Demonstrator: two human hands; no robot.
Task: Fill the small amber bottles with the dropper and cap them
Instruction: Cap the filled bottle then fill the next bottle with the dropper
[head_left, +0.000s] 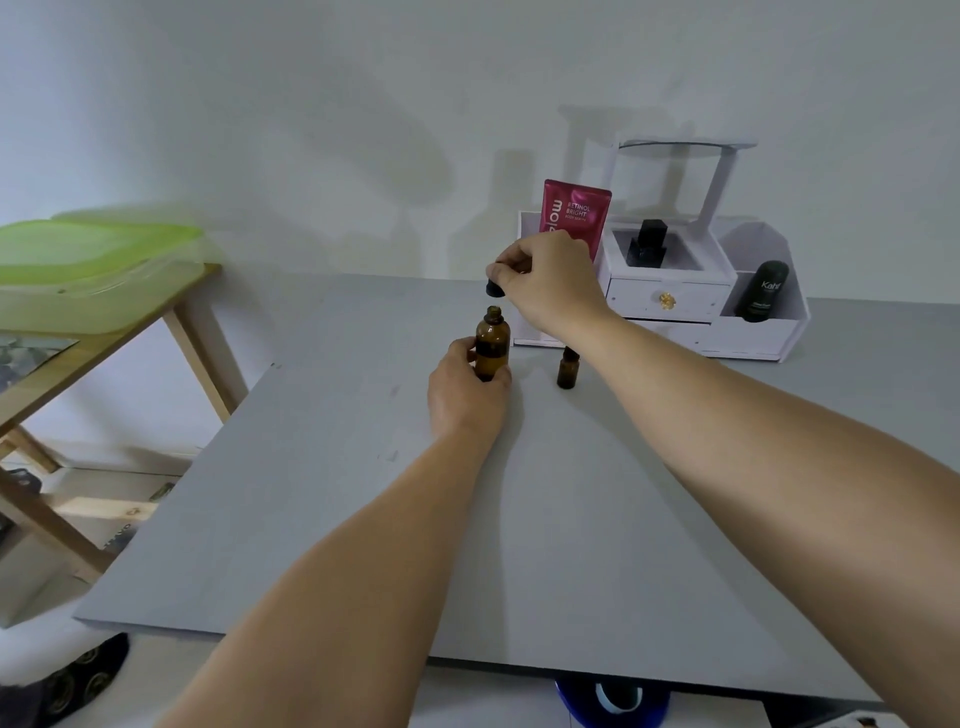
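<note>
A larger amber bottle (492, 343) stands upright on the grey table (322, 467), its mouth uncovered. My left hand (467, 389) grips its lower body. Just above the bottle's mouth, my right hand (540, 280) pinches a black cap (494, 288) between thumb and fingers; whether a dropper tube hangs from it I cannot tell. A small amber bottle (567, 370) with a dark top stands to the right, partly behind my right forearm.
A white organiser (675, 306) with a drawer stands at the back right, holding a pink tube (574, 213), a black bottle (648, 244) and a dark tube (763, 291). A wooden side table (156, 338) with a green-lidded box (93, 270) stands to the left.
</note>
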